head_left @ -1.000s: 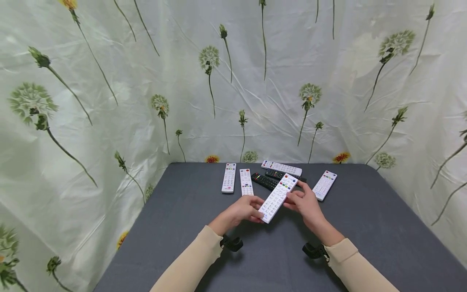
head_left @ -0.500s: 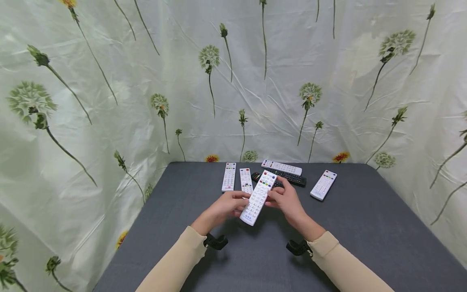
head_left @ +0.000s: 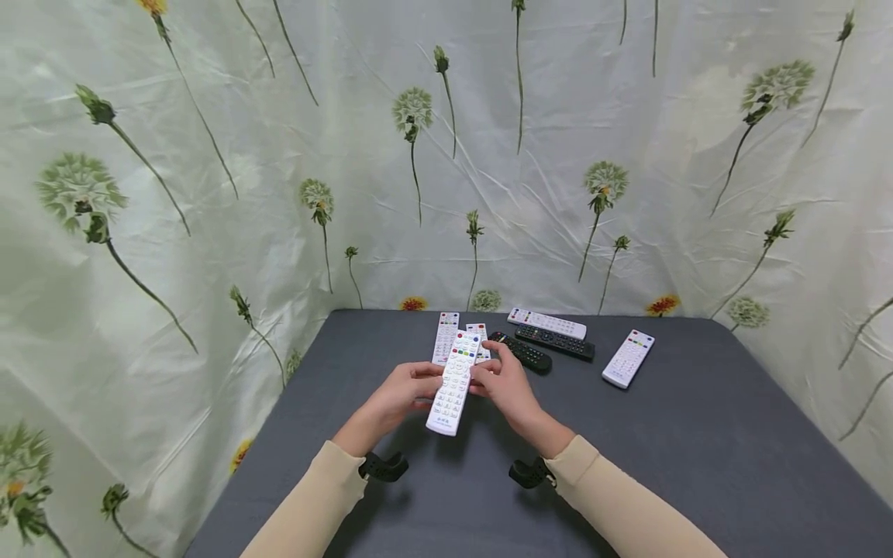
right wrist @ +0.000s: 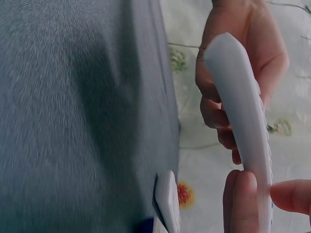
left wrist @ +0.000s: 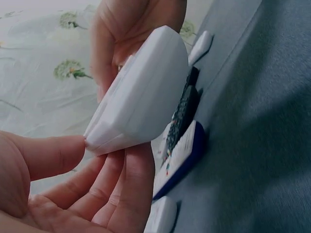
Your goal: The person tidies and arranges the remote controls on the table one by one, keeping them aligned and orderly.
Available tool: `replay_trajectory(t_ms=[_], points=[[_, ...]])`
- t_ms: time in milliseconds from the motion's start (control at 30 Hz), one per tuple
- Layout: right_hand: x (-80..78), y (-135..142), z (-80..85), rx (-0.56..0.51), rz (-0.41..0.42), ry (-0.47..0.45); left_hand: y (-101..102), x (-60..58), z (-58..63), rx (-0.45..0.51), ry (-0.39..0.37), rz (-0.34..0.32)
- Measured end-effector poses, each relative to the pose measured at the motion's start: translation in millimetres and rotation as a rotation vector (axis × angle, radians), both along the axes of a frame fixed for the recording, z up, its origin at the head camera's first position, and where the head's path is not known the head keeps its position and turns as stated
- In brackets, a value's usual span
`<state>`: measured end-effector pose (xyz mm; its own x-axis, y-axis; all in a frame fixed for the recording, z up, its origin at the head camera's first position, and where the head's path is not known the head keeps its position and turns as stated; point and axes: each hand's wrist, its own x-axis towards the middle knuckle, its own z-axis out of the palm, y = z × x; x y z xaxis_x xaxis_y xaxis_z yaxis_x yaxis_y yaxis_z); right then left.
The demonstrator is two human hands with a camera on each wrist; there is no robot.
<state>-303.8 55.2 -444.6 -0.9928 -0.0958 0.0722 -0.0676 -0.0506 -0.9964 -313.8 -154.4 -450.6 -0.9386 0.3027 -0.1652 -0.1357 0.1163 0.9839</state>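
Both the left hand (head_left: 399,394) and the right hand (head_left: 508,389) pinch a white remote (head_left: 449,397) by its opposite long edges, thumbs on the near side. It is raised above a dark grey tabletop (head_left: 614,457), whose cloth shows soft shadows below the grip. Just beyond the grip lie two white remotes, partly hidden; farther right, two black remotes (head_left: 554,342). Behind everything hangs a pale, creased sheet (head_left: 349,139) printed with dandelions, also running down the left of the grip.

Soft, muted light with diffuse shadows across the grey tabletop (head_left: 684,434)
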Motion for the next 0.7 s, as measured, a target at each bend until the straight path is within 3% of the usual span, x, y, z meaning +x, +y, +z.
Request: replay_trajectory(t_ms=[200,400,567,700], points=[[0.7,-23.4,-3.7,0.08,0.037,0.027,-17.7,4.3,-1.3,0.003,0.0,0.064],[7.9,-44.0,-5.1,0.088,0.166,0.013,-36.9,6.3,-0.6,0.011,0.005,0.154],[9.7,-59.0,-10.8,0.062,0.25,-0.003,-51.6,8.0,-1.3,-0.03,0.008,0.2],[7.5,-73.0,-13.3,0.096,0.265,-0.017,-62.8,10.8,-2.2,-0.071,0.014,0.256]])
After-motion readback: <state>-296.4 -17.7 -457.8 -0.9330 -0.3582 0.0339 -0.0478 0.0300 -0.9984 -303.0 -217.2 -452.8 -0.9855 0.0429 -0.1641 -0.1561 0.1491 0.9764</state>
